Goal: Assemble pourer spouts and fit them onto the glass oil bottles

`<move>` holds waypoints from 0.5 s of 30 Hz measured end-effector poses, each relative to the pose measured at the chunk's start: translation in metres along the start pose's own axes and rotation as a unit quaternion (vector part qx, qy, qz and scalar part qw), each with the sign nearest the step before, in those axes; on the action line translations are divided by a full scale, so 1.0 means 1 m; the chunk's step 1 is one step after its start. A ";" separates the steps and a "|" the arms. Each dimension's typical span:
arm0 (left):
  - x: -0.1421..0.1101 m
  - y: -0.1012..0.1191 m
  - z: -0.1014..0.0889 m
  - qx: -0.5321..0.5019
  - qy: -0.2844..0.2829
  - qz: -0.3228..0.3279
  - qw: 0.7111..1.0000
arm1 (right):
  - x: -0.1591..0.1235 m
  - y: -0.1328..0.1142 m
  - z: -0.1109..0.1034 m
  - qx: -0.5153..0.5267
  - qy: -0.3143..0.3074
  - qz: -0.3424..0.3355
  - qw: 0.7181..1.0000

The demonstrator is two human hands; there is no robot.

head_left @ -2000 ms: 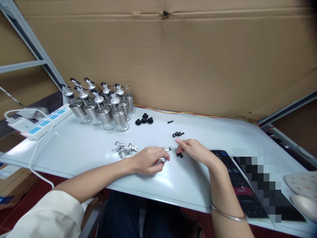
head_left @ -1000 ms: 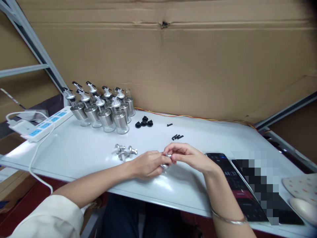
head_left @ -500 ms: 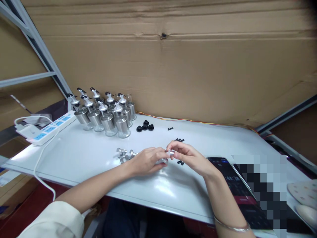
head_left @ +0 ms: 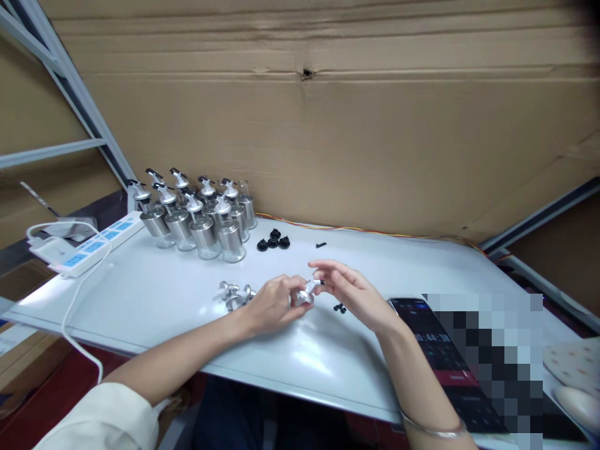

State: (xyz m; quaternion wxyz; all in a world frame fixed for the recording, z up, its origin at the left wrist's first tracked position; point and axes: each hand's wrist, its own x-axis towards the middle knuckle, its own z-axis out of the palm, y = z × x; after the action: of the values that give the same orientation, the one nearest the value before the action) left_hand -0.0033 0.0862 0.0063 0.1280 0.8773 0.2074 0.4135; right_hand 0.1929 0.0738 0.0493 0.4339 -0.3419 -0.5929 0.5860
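Note:
My left hand (head_left: pixel 272 305) is closed round a small silver pourer spout (head_left: pixel 305 294), lifted just off the white table (head_left: pixel 154 294). My right hand (head_left: pixel 349 290) pinches the spout's tip, where a small black piece shows at the fingertips. Two more loose silver spouts (head_left: pixel 233 294) lie left of my left hand. A couple of small black pieces (head_left: pixel 340 308) rest on the table beside my right palm.
Several glass jars with silver pourer tops (head_left: pixel 197 215) stand at the back left. Three black stoppers (head_left: pixel 272 240) and a small black clip (head_left: pixel 321 245) lie behind my hands. A white power strip (head_left: pixel 89 240) with its cord lies far left. A phone (head_left: pixel 438 350) lies right, cardboard behind.
My right hand came from the black pieces to the spout in my left hand. Both hands have since risen a little off the table. The camera tilted slightly.

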 end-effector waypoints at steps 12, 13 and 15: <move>-0.001 -0.004 0.002 0.017 -0.037 -0.018 0.999 | 0.003 -0.005 0.003 -0.090 0.038 0.013 0.995; 0.000 -0.003 0.002 0.012 -0.052 -0.018 0.998 | 0.003 -0.005 0.002 -0.095 0.041 0.011 0.995; 0.002 0.000 0.000 0.002 -0.077 -0.018 0.997 | 0.004 -0.004 0.001 -0.105 0.045 0.009 0.993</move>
State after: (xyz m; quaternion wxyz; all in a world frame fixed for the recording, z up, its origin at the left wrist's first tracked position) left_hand -0.0026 0.0873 0.0075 0.1493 0.9030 0.2131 0.3419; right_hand 0.1910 0.0765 0.0534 0.4165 -0.4165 -0.6282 0.5083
